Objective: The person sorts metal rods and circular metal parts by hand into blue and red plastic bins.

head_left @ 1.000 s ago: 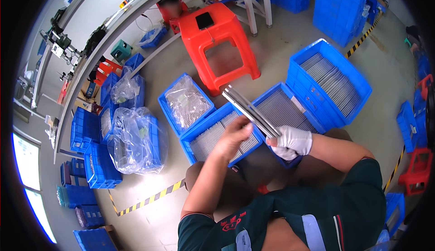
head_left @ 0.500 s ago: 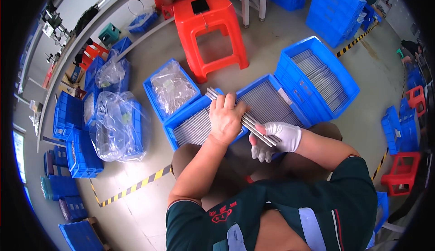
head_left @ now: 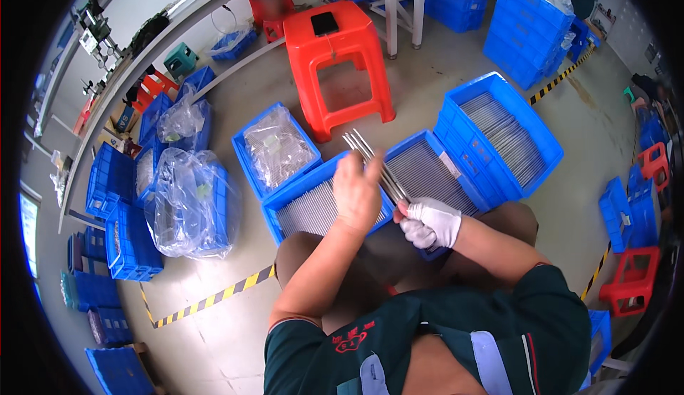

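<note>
A bundle of several thin metal rods [head_left: 393, 183] slants up and to the left from my right hand [head_left: 432, 224]. This hand wears a white glove and is closed round the rods' lower end. Bare and blurred by motion, my left hand [head_left: 356, 192] is beside the upper part of the bundle, its thumb and fingers apart; contact with the rods is unclear. Beneath the hands are a blue crate [head_left: 273, 217] of rods on the left and another blue crate [head_left: 425, 136] of rods on the right.
A raised blue crate [head_left: 541, 170] of rods stands at the right. Beyond the crates is a red stool [head_left: 303, 74] bearing a black phone [head_left: 324, 24]. Plastic-wrapped contents fill a blue crate [head_left: 239, 142] at left. Farther left stand more crates and a grey-framed bench [head_left: 164, 28].
My left hand has loosened from round the rods and turned, fingers upward. The bundle stands steeper, and my right hand has closed further round its lower end.
</note>
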Demonstrator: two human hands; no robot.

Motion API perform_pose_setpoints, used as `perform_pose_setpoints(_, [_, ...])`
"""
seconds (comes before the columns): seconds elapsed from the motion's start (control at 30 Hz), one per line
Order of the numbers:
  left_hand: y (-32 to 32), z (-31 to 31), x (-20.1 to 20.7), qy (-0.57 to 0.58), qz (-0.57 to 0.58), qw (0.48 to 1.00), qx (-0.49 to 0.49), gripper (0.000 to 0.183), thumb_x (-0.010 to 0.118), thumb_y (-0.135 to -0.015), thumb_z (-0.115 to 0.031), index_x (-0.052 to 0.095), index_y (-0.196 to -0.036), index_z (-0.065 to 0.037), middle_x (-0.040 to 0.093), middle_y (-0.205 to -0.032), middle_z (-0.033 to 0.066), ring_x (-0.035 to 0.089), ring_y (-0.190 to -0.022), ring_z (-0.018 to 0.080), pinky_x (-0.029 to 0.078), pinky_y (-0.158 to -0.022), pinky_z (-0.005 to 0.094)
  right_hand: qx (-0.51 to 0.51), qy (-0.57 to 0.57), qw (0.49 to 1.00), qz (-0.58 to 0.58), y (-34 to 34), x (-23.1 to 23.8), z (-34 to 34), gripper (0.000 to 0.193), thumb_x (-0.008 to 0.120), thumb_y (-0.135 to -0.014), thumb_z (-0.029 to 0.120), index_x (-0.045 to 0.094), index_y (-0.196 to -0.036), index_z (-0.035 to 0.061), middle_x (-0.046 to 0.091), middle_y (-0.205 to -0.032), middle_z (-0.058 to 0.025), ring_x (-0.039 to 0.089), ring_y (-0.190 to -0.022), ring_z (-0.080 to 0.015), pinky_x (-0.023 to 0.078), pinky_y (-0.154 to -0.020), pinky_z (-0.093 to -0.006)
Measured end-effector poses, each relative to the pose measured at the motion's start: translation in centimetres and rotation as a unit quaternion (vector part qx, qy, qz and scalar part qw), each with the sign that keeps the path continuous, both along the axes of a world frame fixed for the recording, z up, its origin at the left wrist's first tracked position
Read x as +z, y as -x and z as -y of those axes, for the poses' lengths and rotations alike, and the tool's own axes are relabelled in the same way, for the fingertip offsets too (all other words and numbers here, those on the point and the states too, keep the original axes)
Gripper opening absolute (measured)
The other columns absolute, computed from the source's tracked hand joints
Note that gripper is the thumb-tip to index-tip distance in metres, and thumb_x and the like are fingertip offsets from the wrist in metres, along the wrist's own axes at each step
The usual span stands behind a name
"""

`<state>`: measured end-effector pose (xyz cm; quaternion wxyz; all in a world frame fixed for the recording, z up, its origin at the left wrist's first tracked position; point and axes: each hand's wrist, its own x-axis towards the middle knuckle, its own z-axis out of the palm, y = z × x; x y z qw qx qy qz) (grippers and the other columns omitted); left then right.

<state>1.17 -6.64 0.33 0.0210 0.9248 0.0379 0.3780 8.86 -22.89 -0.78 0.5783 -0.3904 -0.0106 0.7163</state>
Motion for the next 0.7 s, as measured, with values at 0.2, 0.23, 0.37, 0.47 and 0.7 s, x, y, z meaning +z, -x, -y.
perform_pose_setpoints(0.2, [1.2,-5.6,-2.6,0.802,0.044,0.594,-0.034,0.025,0.048,-0.069,0.011,0.052,-0.092,0.001,0.049,-0.087,0.0072,0.051,-0.076,0.0181,0.044,-0.069,0.0281,-0.028,0.020,0.819,0.573,-3.8,0.5,0.8,0.033,0.053,-0.092,0.034,0.059,-0.087,0.0020,0.051,-0.062,0.0001,0.042,-0.049,-0.0055,0.035,-0.044,-0.0197])
perform_pose_setpoints(0.23, [1.3,-5.6,-2.5,0.842,0.058,0.533,-0.062,0.025,0.047,-0.070,0.012,0.052,-0.092,0.001,0.049,-0.088,0.0079,0.050,-0.075,0.0185,0.044,-0.069,0.0278,-0.060,0.000,0.838,0.542,-4.4,0.7,0.9,0.033,0.054,-0.091,0.033,0.060,-0.089,0.0013,0.053,-0.065,-0.0008,0.044,-0.051,-0.0055,0.036,-0.045,-0.0202])
perform_pose_setpoints(0.37, [1.8,-4.9,-0.6,0.883,0.070,0.448,-0.126,0.015,0.046,-0.085,0.004,0.048,-0.098,0.000,0.054,-0.095,0.0126,0.054,-0.084,0.0210,0.046,-0.076,0.0301,-0.082,0.027,0.835,0.544,-5.8,3.1,1.1,0.030,0.058,-0.089,0.029,0.060,-0.089,-0.0004,0.050,-0.059,-0.0002,0.042,-0.048,-0.0055,0.036,-0.044,-0.0214])
perform_pose_setpoints(0.47, [2.4,-4.9,0.6,0.884,0.065,0.444,-0.133,0.014,0.047,-0.093,-0.011,0.046,-0.104,-0.003,0.057,-0.102,0.0164,0.060,-0.085,0.0233,0.051,-0.072,0.0315,-0.079,0.037,0.832,0.548,-6.3,1.8,1.6,0.030,0.060,-0.087,0.030,0.061,-0.088,0.0000,0.050,-0.058,-0.0031,0.043,-0.050,-0.0093,0.037,-0.046,-0.0260])
perform_pose_setpoints(0.7, [2.2,-4.9,1.8,0.840,0.069,0.485,-0.235,0.031,0.046,-0.095,-0.030,0.051,-0.107,-0.001,0.062,-0.102,0.0174,0.064,-0.076,0.0199,0.050,-0.064,0.0278,-0.047,0.005,0.636,0.770,-6.4,1.4,2.3,0.023,0.062,-0.086,0.017,0.059,-0.092,-0.0044,0.050,-0.061,-0.0031,0.045,-0.052,-0.0059,0.038,-0.048,-0.0234])
